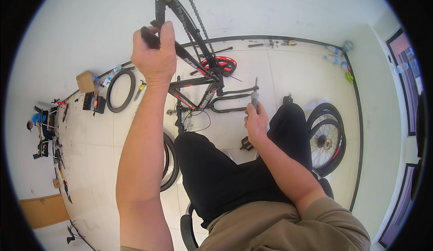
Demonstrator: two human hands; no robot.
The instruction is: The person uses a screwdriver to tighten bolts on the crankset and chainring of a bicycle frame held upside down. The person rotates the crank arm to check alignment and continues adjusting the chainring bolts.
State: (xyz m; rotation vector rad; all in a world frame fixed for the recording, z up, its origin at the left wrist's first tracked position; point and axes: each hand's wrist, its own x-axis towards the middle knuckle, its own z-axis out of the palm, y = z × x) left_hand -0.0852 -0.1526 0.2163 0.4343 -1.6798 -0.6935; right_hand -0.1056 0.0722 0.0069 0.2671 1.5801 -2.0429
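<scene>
A black bicycle frame (185, 61) with red and white markings stands tilted in front of me. My left hand (155, 55) is closed round a black part at its raised end, though the fingers partly hide what they grip. A chain (197, 18) hangs along that end, near a red and black chainring (227, 65). In my right hand (256, 122) is a screwdriver (255, 98) with a grey handle, its tip pointing up. It is held over my right thigh, close to the curved black tubes (232, 110) at the frame's near end.
Spoked wheels (325, 142) lie to my right. On the left are a tyre (121, 91), a cardboard box (85, 82) and a black case (94, 102). A hammer (260, 45), pliers (289, 43) and bottles (336, 60) line the far wall. Another person (38, 121) sits far left.
</scene>
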